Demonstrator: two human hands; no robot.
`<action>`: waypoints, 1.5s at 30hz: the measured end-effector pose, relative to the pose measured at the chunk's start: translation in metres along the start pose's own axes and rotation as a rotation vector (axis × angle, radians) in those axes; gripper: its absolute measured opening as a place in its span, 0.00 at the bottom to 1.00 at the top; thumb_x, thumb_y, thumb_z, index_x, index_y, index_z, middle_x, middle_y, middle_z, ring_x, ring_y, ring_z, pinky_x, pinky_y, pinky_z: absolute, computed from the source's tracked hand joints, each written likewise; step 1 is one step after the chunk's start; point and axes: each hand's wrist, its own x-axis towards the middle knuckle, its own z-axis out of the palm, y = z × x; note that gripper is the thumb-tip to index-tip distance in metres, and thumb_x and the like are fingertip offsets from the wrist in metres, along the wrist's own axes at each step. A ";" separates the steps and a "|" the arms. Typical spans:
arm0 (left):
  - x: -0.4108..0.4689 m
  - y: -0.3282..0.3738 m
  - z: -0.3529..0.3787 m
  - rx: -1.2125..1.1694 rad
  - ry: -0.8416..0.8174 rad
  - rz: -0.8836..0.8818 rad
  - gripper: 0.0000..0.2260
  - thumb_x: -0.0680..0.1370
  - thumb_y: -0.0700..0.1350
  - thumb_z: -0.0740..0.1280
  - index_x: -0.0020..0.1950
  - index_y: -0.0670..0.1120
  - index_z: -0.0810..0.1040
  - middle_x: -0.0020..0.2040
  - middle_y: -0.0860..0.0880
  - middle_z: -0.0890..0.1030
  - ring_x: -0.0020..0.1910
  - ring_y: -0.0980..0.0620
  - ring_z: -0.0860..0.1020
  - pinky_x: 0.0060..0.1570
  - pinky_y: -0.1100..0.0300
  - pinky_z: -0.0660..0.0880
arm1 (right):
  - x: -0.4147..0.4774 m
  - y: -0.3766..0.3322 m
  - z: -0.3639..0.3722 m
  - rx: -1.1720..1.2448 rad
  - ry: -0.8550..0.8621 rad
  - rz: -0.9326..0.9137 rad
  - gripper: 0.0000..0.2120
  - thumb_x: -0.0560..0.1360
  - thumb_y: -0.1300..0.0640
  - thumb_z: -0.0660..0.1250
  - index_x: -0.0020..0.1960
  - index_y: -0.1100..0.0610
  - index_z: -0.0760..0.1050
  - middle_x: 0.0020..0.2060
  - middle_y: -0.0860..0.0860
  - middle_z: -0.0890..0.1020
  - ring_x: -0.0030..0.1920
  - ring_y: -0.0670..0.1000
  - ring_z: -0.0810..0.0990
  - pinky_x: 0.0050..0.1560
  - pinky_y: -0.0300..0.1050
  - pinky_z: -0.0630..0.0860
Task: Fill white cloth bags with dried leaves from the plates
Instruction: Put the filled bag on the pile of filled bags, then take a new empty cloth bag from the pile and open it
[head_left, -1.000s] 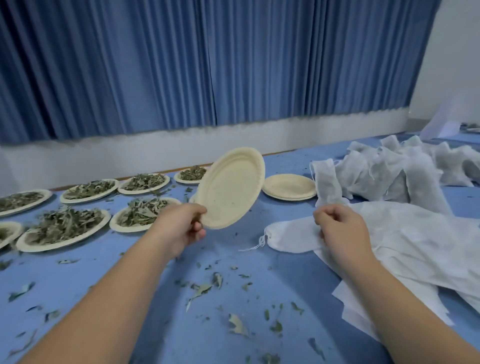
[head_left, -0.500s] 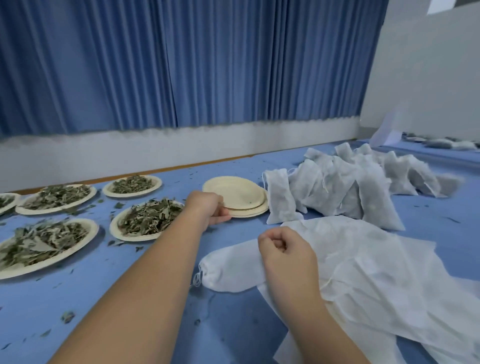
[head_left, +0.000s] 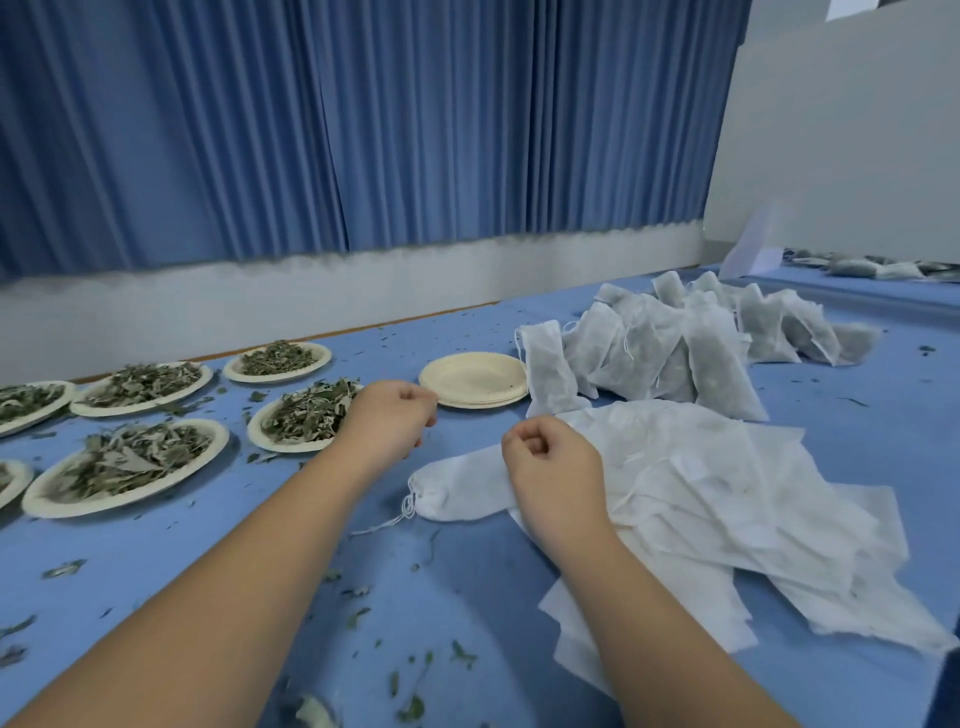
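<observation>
My left hand (head_left: 387, 415) hovers with curled fingers and holds nothing, between a plate of dried leaves (head_left: 306, 415) and a stack of empty plates (head_left: 475, 379). My right hand (head_left: 550, 467) lies on a stuffed white bag (head_left: 457, 491), its curled fingers at the bag's upper edge. The bag's drawstring (head_left: 395, 517) trails left on the blue table. Flat empty white bags (head_left: 727, 504) are heaped under and to the right of that hand. Several more plates of leaves (head_left: 130, 462) stand at the left.
A heap of filled bags (head_left: 670, 348) lies behind the empty ones, at the right. Loose leaf bits (head_left: 415, 670) litter the blue table (head_left: 467, 582) near me. A blue curtain and a white wall close off the far side.
My left hand set the empty plate down on the stack and let go, then drew back a little. The view swung right. My right hand stayed on the stuffed bag.
</observation>
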 end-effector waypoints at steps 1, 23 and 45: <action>-0.017 0.000 -0.003 0.001 0.011 0.036 0.08 0.78 0.41 0.64 0.44 0.42 0.82 0.39 0.46 0.81 0.28 0.52 0.72 0.32 0.63 0.69 | -0.003 -0.003 -0.001 -0.002 -0.010 -0.010 0.08 0.73 0.59 0.66 0.36 0.52 0.76 0.27 0.43 0.75 0.31 0.40 0.73 0.35 0.31 0.69; -0.206 -0.036 -0.060 0.350 -0.160 0.263 0.08 0.80 0.45 0.63 0.50 0.58 0.76 0.46 0.57 0.76 0.41 0.63 0.74 0.38 0.76 0.67 | -0.118 -0.053 -0.079 -1.286 -0.465 -0.360 0.15 0.75 0.62 0.60 0.32 0.55 0.59 0.31 0.49 0.62 0.38 0.54 0.68 0.26 0.42 0.53; -0.252 -0.044 -0.175 -0.304 -0.081 0.149 0.28 0.66 0.69 0.67 0.64 0.62 0.74 0.60 0.61 0.80 0.58 0.61 0.79 0.61 0.57 0.75 | -0.118 -0.190 -0.041 0.482 -0.803 0.022 0.11 0.78 0.62 0.58 0.38 0.56 0.73 0.30 0.50 0.75 0.29 0.48 0.74 0.27 0.37 0.70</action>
